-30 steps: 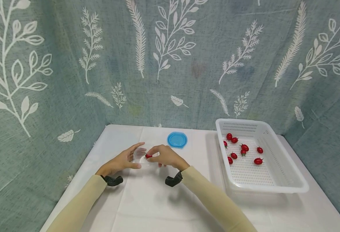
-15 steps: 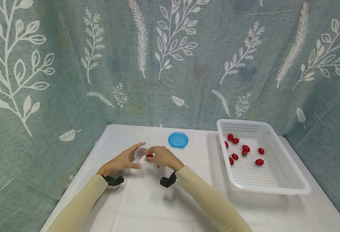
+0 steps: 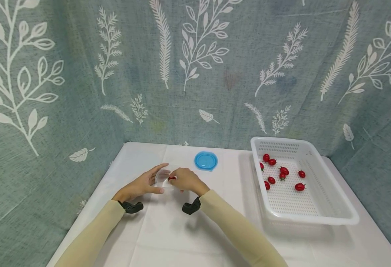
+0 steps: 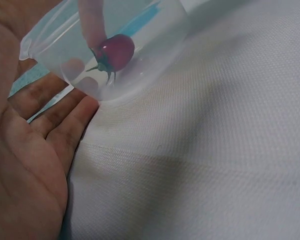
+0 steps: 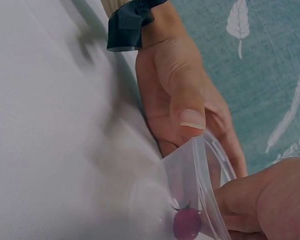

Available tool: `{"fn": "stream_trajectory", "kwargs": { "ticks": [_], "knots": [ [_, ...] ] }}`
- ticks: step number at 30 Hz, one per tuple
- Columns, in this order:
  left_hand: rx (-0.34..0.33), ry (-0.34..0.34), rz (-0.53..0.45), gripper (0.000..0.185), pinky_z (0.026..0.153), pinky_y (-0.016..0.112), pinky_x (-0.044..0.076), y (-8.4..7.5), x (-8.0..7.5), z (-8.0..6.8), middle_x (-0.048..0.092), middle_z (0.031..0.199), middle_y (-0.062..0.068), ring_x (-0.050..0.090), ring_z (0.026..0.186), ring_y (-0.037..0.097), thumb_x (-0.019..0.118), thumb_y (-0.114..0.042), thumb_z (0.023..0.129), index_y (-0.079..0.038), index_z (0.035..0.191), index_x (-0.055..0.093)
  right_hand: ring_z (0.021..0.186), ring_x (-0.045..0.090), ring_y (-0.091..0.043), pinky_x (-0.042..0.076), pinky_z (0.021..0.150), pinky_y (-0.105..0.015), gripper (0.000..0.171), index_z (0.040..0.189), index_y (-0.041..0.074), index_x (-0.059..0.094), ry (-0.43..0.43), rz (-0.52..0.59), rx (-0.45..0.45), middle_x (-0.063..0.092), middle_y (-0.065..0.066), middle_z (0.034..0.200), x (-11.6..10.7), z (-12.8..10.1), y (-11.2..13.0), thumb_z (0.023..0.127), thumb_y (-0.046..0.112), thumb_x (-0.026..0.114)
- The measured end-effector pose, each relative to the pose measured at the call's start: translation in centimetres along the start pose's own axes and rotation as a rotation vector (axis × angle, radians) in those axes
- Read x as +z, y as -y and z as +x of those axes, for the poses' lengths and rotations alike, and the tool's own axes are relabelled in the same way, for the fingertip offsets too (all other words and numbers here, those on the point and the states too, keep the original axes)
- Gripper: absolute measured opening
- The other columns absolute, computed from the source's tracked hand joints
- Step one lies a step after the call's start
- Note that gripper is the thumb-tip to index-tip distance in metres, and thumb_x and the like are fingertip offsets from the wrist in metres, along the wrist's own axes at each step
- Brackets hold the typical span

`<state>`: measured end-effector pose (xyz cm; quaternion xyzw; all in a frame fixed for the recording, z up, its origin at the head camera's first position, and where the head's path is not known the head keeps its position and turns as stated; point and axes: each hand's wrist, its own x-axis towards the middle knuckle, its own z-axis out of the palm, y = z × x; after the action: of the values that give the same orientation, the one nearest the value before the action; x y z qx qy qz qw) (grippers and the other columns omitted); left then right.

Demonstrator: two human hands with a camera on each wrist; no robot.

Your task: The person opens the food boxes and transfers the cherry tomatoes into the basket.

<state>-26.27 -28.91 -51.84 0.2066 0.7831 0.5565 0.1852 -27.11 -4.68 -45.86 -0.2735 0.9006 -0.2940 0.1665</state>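
My left hand (image 3: 142,185) holds a clear plastic container (image 4: 162,55), thumb at the near side of its rim and fingers round the far side. The container stands tilted on the white cloth. Inside it, low near the bottom, is a red cherry tomato (image 4: 120,52) with a green stem. Fingers of my right hand (image 3: 190,181) reach over the rim into the container and pinch this tomato. One fingertip shows against the tomato in the left wrist view; the rest of the grip is partly hidden.
Behind the hands lies a blue lid (image 3: 206,161). A white perforated basket (image 3: 340,193) stands at the right, with several cherry tomatoes (image 3: 300,187) in it. A patterned grey-green curtain (image 3: 228,92) encloses the white table (image 3: 168,237) at the back and sides.
My right hand has moved a little left and deeper into the container with the cherry tomato. My left hand stays round the container.
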Motion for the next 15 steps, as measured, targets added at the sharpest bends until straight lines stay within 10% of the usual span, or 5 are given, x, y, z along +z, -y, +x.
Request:
{"fn": "stream_trajectory", "kwargs": {
  "ticks": [15],
  "knots": [
    [-0.004, -0.001, -0.002, 0.102, 0.124, 0.059, 0.016, -0.22, 0.13, -0.01, 0.009, 0.172, 0.0, 0.0, 0.158, 0.029, 0.085, -0.022, 0.089, -0.036, 0.165, 0.019, 0.051, 0.056, -0.016, 0.051, 0.056, -0.029, 0.024, 0.112, 0.015, 0.081, 0.064, 0.096, -0.005, 0.072, 0.005, 0.084, 0.56, -0.14, -0.21, 0.104, 0.027, 0.062]
  ]
}}
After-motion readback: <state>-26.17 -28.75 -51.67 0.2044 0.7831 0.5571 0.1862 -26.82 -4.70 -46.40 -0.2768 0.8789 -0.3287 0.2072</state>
